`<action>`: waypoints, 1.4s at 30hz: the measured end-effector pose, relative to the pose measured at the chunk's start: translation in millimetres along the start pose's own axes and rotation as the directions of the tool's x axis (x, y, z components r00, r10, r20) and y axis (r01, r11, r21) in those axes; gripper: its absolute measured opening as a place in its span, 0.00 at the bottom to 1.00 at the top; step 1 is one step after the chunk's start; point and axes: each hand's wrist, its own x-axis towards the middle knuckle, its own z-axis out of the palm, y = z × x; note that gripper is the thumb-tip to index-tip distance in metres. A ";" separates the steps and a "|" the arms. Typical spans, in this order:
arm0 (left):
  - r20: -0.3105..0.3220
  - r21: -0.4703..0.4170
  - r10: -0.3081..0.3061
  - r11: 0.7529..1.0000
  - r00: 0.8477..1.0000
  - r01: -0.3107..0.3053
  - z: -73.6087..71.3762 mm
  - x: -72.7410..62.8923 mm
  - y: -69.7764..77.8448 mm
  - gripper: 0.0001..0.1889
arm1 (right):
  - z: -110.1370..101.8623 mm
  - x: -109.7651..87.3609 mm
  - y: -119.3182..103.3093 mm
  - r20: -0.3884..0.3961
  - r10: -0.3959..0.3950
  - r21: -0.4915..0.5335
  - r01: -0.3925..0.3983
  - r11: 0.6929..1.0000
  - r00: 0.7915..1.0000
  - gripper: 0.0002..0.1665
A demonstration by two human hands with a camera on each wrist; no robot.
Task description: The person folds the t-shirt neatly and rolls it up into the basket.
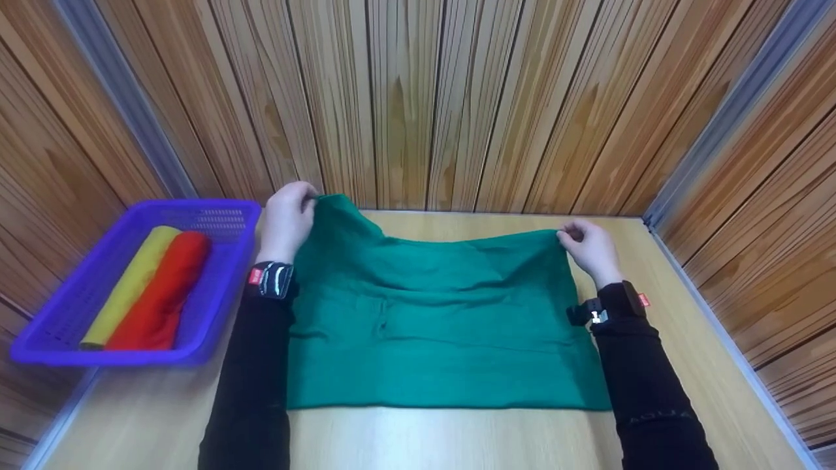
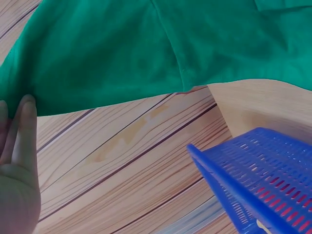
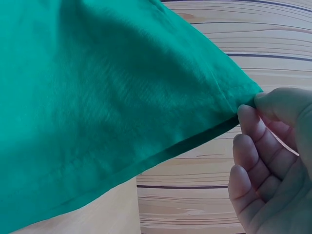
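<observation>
A green cloth point(image 1: 444, 326) spreads across the table, its near edge lying straight and its far edge lifted and sagging between my hands. At its far left corner my left hand point(image 1: 287, 219) grips the fabric; the left wrist view shows the fingers point(image 2: 24, 131) against the cloth, with the thumb out of sight. A seam runs through the cloth point(image 2: 107, 53) there. My right hand point(image 1: 591, 251) pinches the far right corner. Thumb and forefinger meet on that corner of the cloth point(image 3: 146, 97) in the right wrist view, the other fingers point(image 3: 243, 151) curling loosely below.
On the left stands a purple plastic basket point(image 1: 228, 274) with perforated sides. Inside lie a rolled yellow cloth point(image 1: 130, 281) and a rolled red cloth point(image 1: 160, 287), side by side. Wood-patterned panels point(image 1: 405, 104) wall the pale wooden table point(image 1: 457, 437) at the back and both sides.
</observation>
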 end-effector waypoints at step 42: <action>-0.048 -0.261 -0.314 0.920 0.948 0.291 -17.2 -53.6 -46.1 0.06 | -24.3 -27.3 40.8 0.094 0.128 0.196 -0.144 0.970 0.987 0.29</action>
